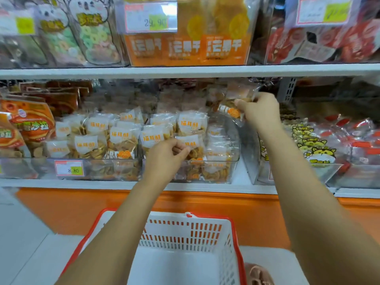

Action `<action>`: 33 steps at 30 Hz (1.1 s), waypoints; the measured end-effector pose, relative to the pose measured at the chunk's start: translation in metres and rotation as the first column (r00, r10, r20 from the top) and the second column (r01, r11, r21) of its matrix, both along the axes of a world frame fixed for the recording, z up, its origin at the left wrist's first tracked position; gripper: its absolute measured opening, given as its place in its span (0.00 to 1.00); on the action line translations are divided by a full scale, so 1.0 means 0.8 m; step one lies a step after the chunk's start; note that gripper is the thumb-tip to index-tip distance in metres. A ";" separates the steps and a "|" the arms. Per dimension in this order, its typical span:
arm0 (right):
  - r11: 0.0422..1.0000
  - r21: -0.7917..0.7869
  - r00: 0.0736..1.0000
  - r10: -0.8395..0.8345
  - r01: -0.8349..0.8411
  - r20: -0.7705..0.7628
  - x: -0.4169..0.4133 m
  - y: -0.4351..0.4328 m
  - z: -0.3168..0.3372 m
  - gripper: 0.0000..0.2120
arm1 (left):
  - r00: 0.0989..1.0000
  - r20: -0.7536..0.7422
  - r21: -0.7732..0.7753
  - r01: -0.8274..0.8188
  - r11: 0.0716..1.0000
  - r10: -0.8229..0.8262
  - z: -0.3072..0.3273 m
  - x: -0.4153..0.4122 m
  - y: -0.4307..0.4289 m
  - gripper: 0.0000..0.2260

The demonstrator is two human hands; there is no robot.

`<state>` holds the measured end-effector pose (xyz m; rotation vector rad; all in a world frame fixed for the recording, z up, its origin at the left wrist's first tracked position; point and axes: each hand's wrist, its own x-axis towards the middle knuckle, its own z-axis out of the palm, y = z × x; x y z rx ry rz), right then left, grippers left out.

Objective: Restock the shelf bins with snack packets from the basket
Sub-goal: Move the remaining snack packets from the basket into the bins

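**Both hands pinching snack packets at the lower shelf bins**

Pinched between the thumb and curled fingers of the left hand (166,153) is a white-labelled packet (192,142) of golden crisps, held just above the near rim of the middle bin (235,157) – a clear plastic tub with rounded corners on the lower shelf. The right hand (259,112) is further back and to the right, raised above that tub's far right corner. Its fingers are curled round a second packet (229,110), clear with an orange swirl on it, which hangs tilted in the air over the bin.

The middle bin holds a pile of the same white-labelled packets. Touching it on the left stands a left bin (98,171) heaped with more of them; a price tag (69,168) reading 8.80 sits on its front wall. To the right, a clear bin holds cat-printed packets (314,145), and beyond these lie red-labelled packets (359,140).

Near the person, below both forearms, sits the basket (205,229) – white slotted plastic with a red rim. Its white floor shows between the arms.

On the upper shelf (185,71) stand orange bags (185,48) in a clear bin, with a tag (151,17) marked 29.90. An orange panel (257,208) runs below the lower shelf.
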<state>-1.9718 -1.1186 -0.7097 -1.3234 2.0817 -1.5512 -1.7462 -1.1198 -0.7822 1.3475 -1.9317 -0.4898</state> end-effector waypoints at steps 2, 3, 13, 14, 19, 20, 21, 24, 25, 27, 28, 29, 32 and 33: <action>0.997 0.050 0.998 -0.052 0.053 -0.023 -0.004 -0.039 0.002 0.14 | 1.000 -0.008 -0.002 0.013 1.000 -0.013 -0.001 0.000 0.000 0.05; 0.995 0.070 0.996 -0.074 0.077 -0.049 -0.004 -0.056 0.001 0.14 | 1.000 -0.018 0.000 0.020 1.000 -0.020 -0.002 0.000 0.000 0.04; 0.939 0.304 0.966 -0.084 0.158 -0.243 -0.003 -0.148 -0.010 0.25 | 0.999 -0.033 0.000 0.023 1.000 -0.023 0.000 0.002 -0.003 0.03; 0.943 0.291 0.967 -0.089 0.159 -0.239 -0.001 -0.154 -0.012 0.23 | 0.999 -0.031 -0.001 0.029 1.000 -0.029 0.000 0.003 -0.004 0.03; 0.959 0.170 0.938 -0.169 0.228 -0.303 -0.001 -0.171 -0.022 0.22 | 0.997 -0.061 0.011 0.051 0.999 -0.050 -0.002 0.005 -0.006 0.03; 0.957 0.178 0.920 -0.153 0.229 -0.361 0.002 -0.173 -0.024 0.18 | 0.997 -0.066 0.012 0.052 0.999 -0.051 -0.002 0.005 -0.007 0.03; 0.950 0.213 0.893 -0.119 0.230 -0.434 0.006 -0.175 -0.026 0.15 | 0.996 -0.070 0.013 0.051 0.999 -0.050 -0.003 0.005 -0.007 0.03; 0.926 0.349 0.835 0.075 0.145 -0.546 0.021 -0.171 -0.034 0.16 | 0.995 -0.089 0.022 0.053 0.998 -0.051 -0.004 0.004 -0.007 0.04; 0.913 0.390 0.817 0.131 0.122 -0.562 0.024 -0.170 -0.036 0.16 | 0.994 -0.096 0.021 0.056 0.998 -0.054 -0.005 0.005 -0.008 0.04; 0.886 0.449 0.785 0.197 0.114 -0.587 0.026 -0.169 -0.039 0.16 | 0.993 -0.105 0.018 0.060 0.998 -0.058 -0.006 0.005 -0.008 0.05; 0.879 0.463 0.777 0.212 0.114 -0.593 0.026 -0.169 -0.040 0.16 | 0.993 -0.107 0.019 0.060 0.998 -0.058 -0.006 0.005 -0.009 0.05; 0.872 0.476 0.765 0.232 0.109 -0.600 0.025 -0.171 -0.042 0.16 | 0.992 -0.112 0.023 0.060 0.998 -0.057 -0.007 0.006 -0.009 0.04; 0.860 0.503 0.758 0.269 0.089 -0.595 0.026 -0.168 -0.046 0.18 | 0.991 -0.123 0.032 0.061 0.998 -0.057 -0.009 0.005 -0.009 0.03; 0.859 0.504 0.759 0.271 0.086 -0.592 0.026 -0.167 -0.047 0.18 | 0.991 -0.121 0.033 0.059 0.998 -0.055 -0.009 0.005 -0.009 0.03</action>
